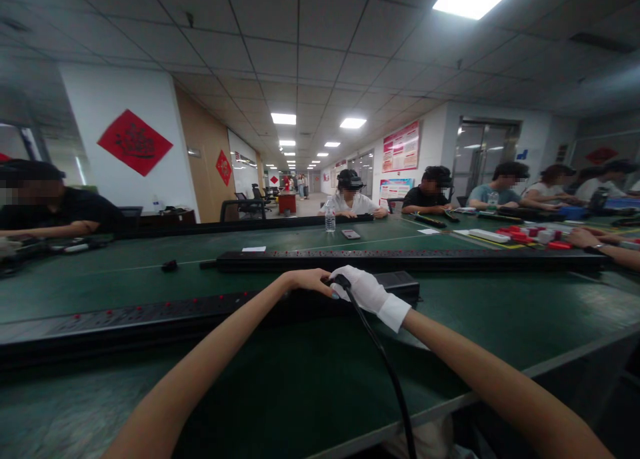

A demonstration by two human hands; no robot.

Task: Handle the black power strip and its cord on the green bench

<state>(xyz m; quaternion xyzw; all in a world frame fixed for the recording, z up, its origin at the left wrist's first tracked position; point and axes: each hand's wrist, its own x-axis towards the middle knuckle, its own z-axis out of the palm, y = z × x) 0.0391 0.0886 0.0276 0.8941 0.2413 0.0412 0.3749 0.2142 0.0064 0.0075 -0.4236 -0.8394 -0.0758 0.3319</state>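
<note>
Over a long black power strip (pixel 185 315) with red dots on top, my two hands meet near its right part. In a white glove, my right hand (pixel 361 289) is closed around a black plug (pixel 342 282), from which a thick black cable (pixel 383 352) hangs down toward me. Bare and bent at the wrist, my left hand (pixel 315 280) reaches to the plug from the left, its fingertips at the plug and the glove; what they grip is too small to tell. A black box-like end piece (pixel 400 285) shows just right of the glove.
Another long black strip (pixel 450 261) lies beyond my hands on the green table (pixel 480 319). Farther off are a water bottle (pixel 330 217), a phone (pixel 351 234), a small black object (pixel 169 265) and red and white parts (pixel 530 235). Several people sit around the table.
</note>
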